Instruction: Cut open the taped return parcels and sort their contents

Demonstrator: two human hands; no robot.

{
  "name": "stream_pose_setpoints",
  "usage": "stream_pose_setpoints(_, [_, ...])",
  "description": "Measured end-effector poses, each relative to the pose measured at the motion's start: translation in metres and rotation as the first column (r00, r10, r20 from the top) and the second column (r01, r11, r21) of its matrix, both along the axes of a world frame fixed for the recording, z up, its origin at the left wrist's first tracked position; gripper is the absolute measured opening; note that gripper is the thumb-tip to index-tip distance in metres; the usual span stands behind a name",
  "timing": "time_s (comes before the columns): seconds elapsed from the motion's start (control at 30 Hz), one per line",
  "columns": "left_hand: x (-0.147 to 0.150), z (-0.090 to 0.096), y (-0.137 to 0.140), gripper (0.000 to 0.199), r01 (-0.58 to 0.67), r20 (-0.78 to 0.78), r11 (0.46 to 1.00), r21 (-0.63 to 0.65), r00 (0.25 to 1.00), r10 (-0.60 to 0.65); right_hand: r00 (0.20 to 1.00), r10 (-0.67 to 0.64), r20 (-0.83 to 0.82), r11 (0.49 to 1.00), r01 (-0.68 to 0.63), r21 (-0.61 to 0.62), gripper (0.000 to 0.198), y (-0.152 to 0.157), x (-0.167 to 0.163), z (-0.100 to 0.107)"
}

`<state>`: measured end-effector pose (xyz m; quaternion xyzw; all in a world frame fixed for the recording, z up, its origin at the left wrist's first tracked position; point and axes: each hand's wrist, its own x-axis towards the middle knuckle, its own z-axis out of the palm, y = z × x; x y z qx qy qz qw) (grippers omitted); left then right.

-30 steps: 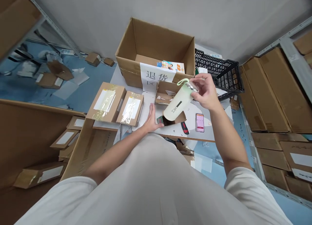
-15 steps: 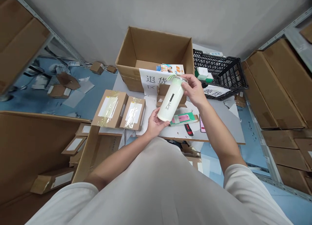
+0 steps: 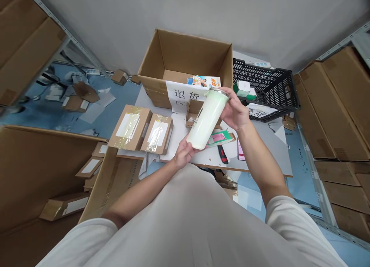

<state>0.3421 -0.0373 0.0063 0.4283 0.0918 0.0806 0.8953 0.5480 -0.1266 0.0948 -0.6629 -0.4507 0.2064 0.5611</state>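
A pale green and white bottle (image 3: 207, 118) with a metal-rimmed lid is held tilted above the table, its top leaning to the right. My left hand (image 3: 185, 152) grips its base. Around the upper end, near the lid, my right hand (image 3: 235, 109) is closed, with some fingers hidden behind the bottle. Below lie a green and pink flat package (image 3: 221, 137), partly covered by the bottle, and a red and black box cutter (image 3: 222, 154). An opened small carton (image 3: 192, 112) sits behind the bottle. A phone (image 3: 241, 149) with a lit pink screen rests near my right forearm.
Two taped parcels (image 3: 133, 127) stand at the table's left. A large open carton (image 3: 153, 88) with a paper sign is at the back, beside a black plastic crate (image 3: 267, 85) holding small boxes. Left of me is a big carton (image 3: 95, 190) with parcels; shelves (image 3: 337, 116) stand right.
The bottle has turned about its long axis, so its printed lettering now faces further left. My right hand has shifted slightly right around the top. The view has moved a little.
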Motion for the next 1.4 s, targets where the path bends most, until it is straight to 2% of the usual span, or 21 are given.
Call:
stream_pose_setpoints(0.07, [-0.002, 0.003, -0.006, 0.075, 0.092, -0.031, 0.991, -0.099, 0.995, -0.096, 1.000, 0.011, -0.019, 1.000, -0.011, -0.011, 0.064, -0.004, -0.003, -0.003])
stream_pose_setpoints(0.13, [-0.003, -0.001, -0.014, 0.069, 0.025, -0.093, 0.994, -0.111, 0.995, -0.035, 0.999, -0.017, -0.052, 1.000, 0.016, -0.026, 0.062, -0.007, -0.005, -0.007])
stream_pose_setpoints(0.23, [-0.001, -0.011, -0.026, 0.063, -0.108, -0.161, 0.991, -0.080, 0.982, 0.094, 0.992, -0.057, -0.112, 0.998, 0.053, -0.041, 0.060, -0.012, -0.005, -0.016])
stream_pose_setpoints(0.4, [0.000, -0.019, -0.039, 0.065, -0.109, -0.168, 0.992, -0.060, 0.981, 0.098, 0.990, -0.024, -0.140, 0.999, 0.018, -0.043, 0.062, -0.022, -0.001, -0.021])
stream_pose_setpoints(0.6, [0.002, -0.017, -0.045, 0.076, -0.124, -0.161, 0.990, 0.072, 0.978, 0.134, 0.992, -0.007, -0.129, 0.998, -0.001, -0.056, 0.066, -0.024, 0.000, -0.020])
stream_pose_setpoints(0.8, [0.003, -0.019, -0.030, 0.065, -0.218, -0.179, 0.967, 0.129, 0.955, 0.239, 0.991, -0.050, -0.125, 0.998, 0.046, -0.034, 0.066, -0.012, -0.003, -0.020])
stream_pose_setpoints(0.9, [-0.001, -0.014, -0.017, 0.058, -0.172, -0.167, 0.985, 0.007, 0.971, 0.171, 0.995, -0.060, -0.080, 0.998, 0.061, 0.009, 0.075, -0.012, -0.002, -0.019])
stream_pose_setpoints(0.97, [-0.006, -0.009, -0.008, 0.058, -0.075, -0.166, 0.989, -0.129, 0.985, 0.053, 0.999, -0.029, -0.037, 0.999, 0.030, 0.019, 0.080, -0.012, -0.003, -0.017])
stream_pose_setpoints(1.03, [-0.010, -0.006, -0.002, 0.065, 0.045, -0.169, 0.969, -0.241, 0.982, -0.088, 1.000, -0.013, -0.003, 1.000, 0.013, -0.013, 0.079, -0.011, -0.006, -0.015])
stream_pose_setpoints(1.13, [-0.014, -0.005, 0.005, 0.073, 0.161, -0.171, 0.937, -0.310, 0.960, -0.222, 0.997, -0.073, -0.005, 0.996, 0.073, -0.048, 0.070, -0.003, -0.016, -0.015])
stream_pose_setpoints(1.3, [-0.019, -0.011, 0.011, 0.077, 0.170, -0.196, 0.942, -0.290, 0.953, -0.232, 0.973, -0.197, -0.122, 0.980, 0.196, -0.017, 0.059, 0.011, -0.031, -0.018])
stream_pose_setpoints(1.4, [-0.022, -0.015, 0.013, 0.070, 0.100, -0.173, 0.969, -0.225, 0.975, -0.141, 0.953, -0.223, -0.205, 0.972, 0.233, 0.025, 0.053, 0.012, -0.037, -0.017])
